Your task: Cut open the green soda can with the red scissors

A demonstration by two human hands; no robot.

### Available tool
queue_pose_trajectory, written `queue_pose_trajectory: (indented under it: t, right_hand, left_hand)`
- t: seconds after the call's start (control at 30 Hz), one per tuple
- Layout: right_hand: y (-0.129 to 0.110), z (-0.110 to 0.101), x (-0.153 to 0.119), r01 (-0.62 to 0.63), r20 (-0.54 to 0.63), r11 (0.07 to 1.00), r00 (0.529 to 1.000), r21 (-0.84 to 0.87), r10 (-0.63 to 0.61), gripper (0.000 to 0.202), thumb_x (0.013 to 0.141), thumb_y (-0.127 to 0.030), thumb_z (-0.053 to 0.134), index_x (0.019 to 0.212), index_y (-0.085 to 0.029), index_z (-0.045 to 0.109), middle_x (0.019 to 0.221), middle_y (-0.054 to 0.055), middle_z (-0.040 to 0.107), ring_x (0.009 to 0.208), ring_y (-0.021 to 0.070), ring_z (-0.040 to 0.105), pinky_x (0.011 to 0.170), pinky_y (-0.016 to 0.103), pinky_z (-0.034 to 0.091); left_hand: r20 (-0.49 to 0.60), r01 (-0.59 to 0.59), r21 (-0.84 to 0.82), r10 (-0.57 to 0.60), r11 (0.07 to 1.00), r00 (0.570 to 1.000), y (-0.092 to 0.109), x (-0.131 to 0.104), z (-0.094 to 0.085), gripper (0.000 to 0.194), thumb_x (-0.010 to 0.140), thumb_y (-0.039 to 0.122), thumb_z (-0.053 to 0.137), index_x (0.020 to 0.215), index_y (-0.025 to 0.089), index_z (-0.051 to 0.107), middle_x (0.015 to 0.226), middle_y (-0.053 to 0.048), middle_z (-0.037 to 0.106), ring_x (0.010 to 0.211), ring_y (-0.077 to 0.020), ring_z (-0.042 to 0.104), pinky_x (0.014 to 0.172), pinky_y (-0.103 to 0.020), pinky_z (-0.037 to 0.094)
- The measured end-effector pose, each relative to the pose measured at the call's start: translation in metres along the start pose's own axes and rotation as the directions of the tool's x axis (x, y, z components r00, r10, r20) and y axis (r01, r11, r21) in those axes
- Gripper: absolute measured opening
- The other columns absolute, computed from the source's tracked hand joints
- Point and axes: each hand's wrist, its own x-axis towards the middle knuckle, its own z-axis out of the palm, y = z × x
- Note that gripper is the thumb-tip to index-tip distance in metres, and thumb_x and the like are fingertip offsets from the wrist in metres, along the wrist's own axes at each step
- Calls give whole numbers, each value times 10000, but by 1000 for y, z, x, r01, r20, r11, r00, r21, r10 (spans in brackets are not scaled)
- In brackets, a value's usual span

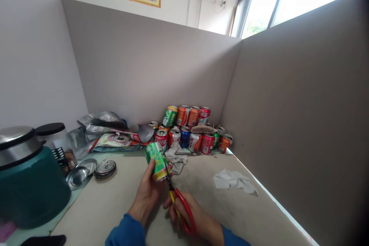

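A green and yellow drink can [155, 157] is held tilted over the middle of the table by my left hand [150, 184], its fingers wrapped round the lower side. My right hand [193, 215] grips scissors [186, 207] with red and yellow handles. Their dark blades point up and lie against the can's right side; whether they have cut into the metal I cannot tell. Just behind the can a crumpled grey cloth [177, 157] lies on the table.
Stacked cans [184, 137] line the back partition. Several cut can ends [77, 177] lie at left, near a teal pot [31, 188] and a black-lidded jar [52, 132]. Plastic bags [115, 142] lie behind them. A white tissue [235, 182] is at right; a dark flat object [44, 240] is front left.
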Motion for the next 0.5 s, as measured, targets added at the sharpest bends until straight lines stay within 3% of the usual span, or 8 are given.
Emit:
queue_pose_trajectory:
  t: [0.13,0.3,0.4,0.5]
  right_hand:
    - [-4,0,-2,-64,69,994,996,93,57,704,680,-820,619,915,-156,597,643,-18,577,444,86,520,455,211,422]
    - [-9,8,-4,-77,-99,996,992,49,81,752,688,-871,533,889,-150,606,595,-31,543,433,77,483,445,201,380]
    - [-2,8,-2,-51,-120,998,991,29,54,750,715,-867,507,886,-144,607,560,-37,535,407,80,469,432,206,391]
    - [11,5,2,-20,-131,1000,991,18,23,705,763,-825,511,905,-141,608,553,-38,540,389,81,475,412,202,388]
  left_hand:
    - [-47,49,-16,-49,999,998,-4,4,-1,281,926,322,563,1106,117,627,854,-113,729,688,-235,719,628,-362,592]
    - [-13,136,-38,-136,990,991,-4,8,-3,340,950,401,520,1130,127,604,918,-116,734,770,-256,734,595,-356,602]
    - [19,143,-21,-143,989,990,-3,8,-5,352,960,413,498,1146,128,589,885,-108,730,756,-248,731,563,-337,592]
    - [59,124,-5,-123,992,991,-5,5,-9,349,950,405,528,1132,113,591,889,-121,727,790,-249,729,629,-342,594]
